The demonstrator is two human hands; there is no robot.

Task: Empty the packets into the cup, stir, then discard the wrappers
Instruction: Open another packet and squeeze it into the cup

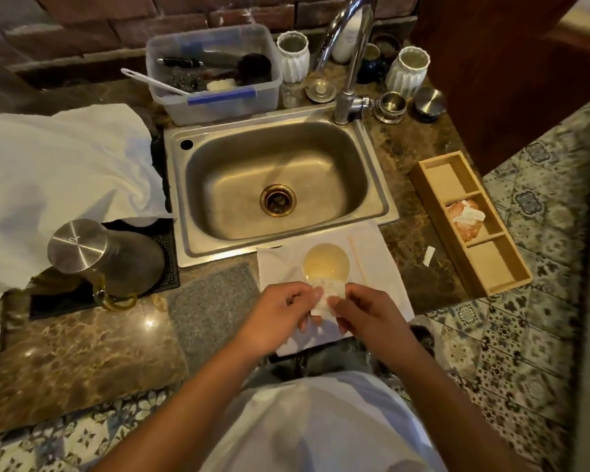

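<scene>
My left hand (280, 310) and right hand (365, 313) meet just this side of the cup (326, 265), each grip pinching one edge of a white packet (324, 298) between thumb and fingertips. The packet hangs right at the cup's near rim, at its 6 o'clock. The cup holds a pale yellowish liquid and stands on a white napkin (382, 267), whose near edge overhangs the desk (82, 342) lip toward my body. A thin stick (358, 260) lies on the napkin at the cup's 3 o'clock, just beside it.

At 9 o'clock of my hands is a grey mat (212, 308), bare, and beyond it a steel pot (106, 257) lying tilted on a black tray (166, 267). At 3 o'clock, a small torn strip (429, 256) lies on the desk, near a wooden box (470, 223) set along the desk's right edge; its middle compartment holds wrappers (464, 216).

At 12 o'clock the sink (276, 182) touches the napkin's far edge. A white cloth (62, 178) is heaped at 10 o'clock. Behind the sink stand a plastic tub (215, 73), a tap (351, 56) and two white jars.
</scene>
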